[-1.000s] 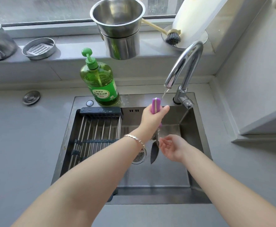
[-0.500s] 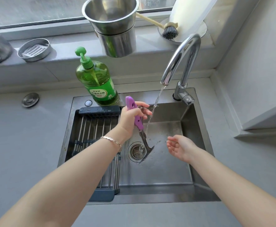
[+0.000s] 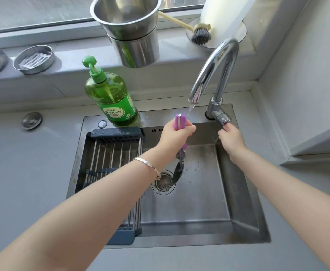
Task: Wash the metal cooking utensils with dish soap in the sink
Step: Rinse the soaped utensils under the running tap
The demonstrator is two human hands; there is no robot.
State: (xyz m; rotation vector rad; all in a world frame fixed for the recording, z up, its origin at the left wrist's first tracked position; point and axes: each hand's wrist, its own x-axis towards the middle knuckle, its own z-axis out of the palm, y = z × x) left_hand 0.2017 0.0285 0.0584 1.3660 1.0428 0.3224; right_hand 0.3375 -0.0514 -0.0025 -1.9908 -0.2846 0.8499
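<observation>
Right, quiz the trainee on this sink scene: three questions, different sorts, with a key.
1. True or false: the left hand grips the purple-handled utensil.
2. The right hand is on the: A) dish brush B) faucet lever C) drying rack.
3. Fill in: the utensil's metal end hangs over the sink and its ____.
Key: 1 true; 2 B; 3 drain.

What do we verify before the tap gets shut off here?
1. Grip: left hand grips the purple-handled utensil: ok.
2. Tap: right hand holds the faucet lever: ok.
3. Water off: not ok, a thin stream runs from the spout.
4. Drip zone: utensil's metal end hangs over the sink: ok.
5. Soap rinsed off: cannot tell.
</observation>
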